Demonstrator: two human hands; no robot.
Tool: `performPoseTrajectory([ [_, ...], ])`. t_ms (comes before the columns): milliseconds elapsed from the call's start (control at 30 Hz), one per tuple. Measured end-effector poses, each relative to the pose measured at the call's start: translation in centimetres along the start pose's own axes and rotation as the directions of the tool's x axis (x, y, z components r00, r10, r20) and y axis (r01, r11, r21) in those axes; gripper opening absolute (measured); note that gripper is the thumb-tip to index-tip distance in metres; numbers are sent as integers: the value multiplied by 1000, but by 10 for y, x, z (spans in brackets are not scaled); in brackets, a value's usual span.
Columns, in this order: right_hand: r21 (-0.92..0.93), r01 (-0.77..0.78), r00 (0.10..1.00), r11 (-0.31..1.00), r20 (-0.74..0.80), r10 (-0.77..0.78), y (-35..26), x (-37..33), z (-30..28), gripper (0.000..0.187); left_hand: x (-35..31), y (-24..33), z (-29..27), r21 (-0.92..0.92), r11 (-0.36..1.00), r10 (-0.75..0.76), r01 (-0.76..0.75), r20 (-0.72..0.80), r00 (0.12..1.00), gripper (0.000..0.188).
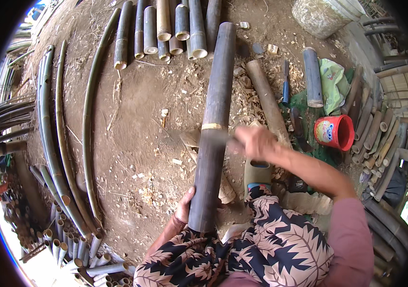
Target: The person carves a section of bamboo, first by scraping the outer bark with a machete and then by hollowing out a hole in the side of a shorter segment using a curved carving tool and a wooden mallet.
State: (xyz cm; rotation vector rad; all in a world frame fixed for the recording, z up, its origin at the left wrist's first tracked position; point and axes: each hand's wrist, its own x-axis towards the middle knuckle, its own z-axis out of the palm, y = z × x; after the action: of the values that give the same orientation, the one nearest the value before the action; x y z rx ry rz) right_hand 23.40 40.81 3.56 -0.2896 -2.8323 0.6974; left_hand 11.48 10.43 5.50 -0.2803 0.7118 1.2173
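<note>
A long dark bamboo pole point(217, 91) slants across the middle, its near end against my lap and its far end toward the cut bamboo pieces. A pale scraped ring point(212, 126) circles the pole at a joint. My left hand point(183, 206) is wrapped round the lower left side of the pole, part of its fingers hidden behind it. Beside the pale ring, my right hand point(256, 142) is closed and smeared by motion. It grips a dark tool point(233, 143) whose blurred end reaches the pole; its kind cannot be made out.
Several cut bamboo tubes point(163, 24) lie at the back. At right are another bamboo length point(265, 93), a blue-handled chisel point(286, 91), a grey bamboo tube point(312, 76), a green cloth point(333, 81) and a red tub point(342, 133). Long poles point(91, 105) lie left; wood chips litter the ground.
</note>
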Motion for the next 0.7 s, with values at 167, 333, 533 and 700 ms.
performPoseTrajectory([
  [167, 118, 84, 988, 989, 123, -98, -20, -11, 1, 68, 2, -2, -9, -12, 999, 46, -46, 19, 999, 88],
  [333, 133, -277, 961, 952, 25, 276, 10, 2, 10, 51, -3, -6, -23, -16, 1000, 4, -4, -12, 1000, 93],
  [533, 45, 45, 998, 998, -40, -44, 1, -1, -1, 53, -3, -5, -11, 5, 1000, 20, -20, -23, 1000, 88],
  [700, 107, 40, 970, 993, 233, -65, -19, -4, -9, 54, -5, 7, 10, 80, 995, 71, -66, -57, 996, 88],
])
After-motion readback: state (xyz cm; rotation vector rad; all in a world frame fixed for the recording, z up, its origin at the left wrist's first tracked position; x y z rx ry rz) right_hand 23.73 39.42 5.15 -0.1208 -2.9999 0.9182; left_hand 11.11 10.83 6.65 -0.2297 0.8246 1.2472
